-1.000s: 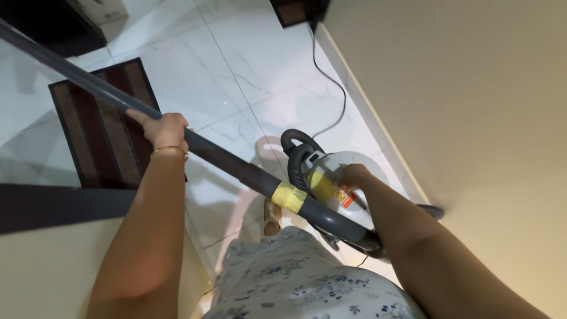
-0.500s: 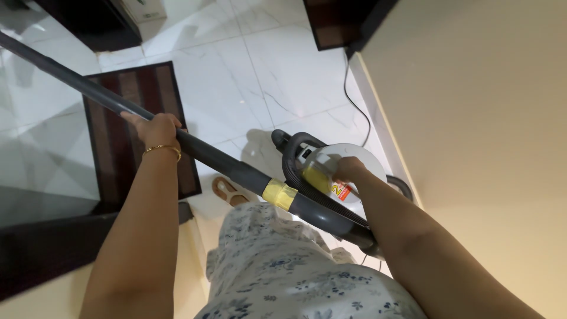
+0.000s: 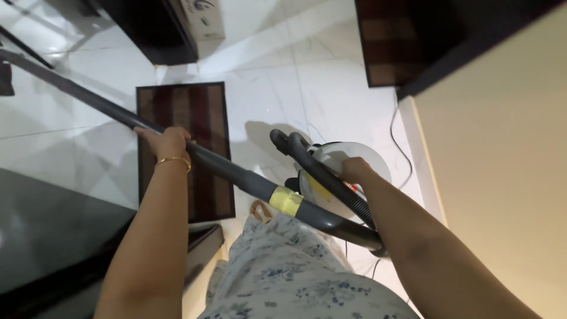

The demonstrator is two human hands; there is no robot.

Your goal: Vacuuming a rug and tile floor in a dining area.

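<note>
Now: left hand (image 3: 167,142) wrapped round grey wand (image 3: 236,174); right hand (image 3: 354,170) clamped on white canister vacuum (image 3: 345,177). Best lifted level, ribbed hose (image 3: 331,180) below the wrist kept slack.

Warm indoor light, fairly bright; soft glare on glossy floor (image 3: 331,88), vacuum (image 3: 348,162) shadow beside it, slight motion blur, wide-angle edge stretch.

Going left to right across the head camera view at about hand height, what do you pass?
Left hand gripping the grey vacuum tube → striped doormat → yellow tape band on the tube → ribbed black hose → right hand on the white vacuum canister → black power cord → cream wall.
</note>
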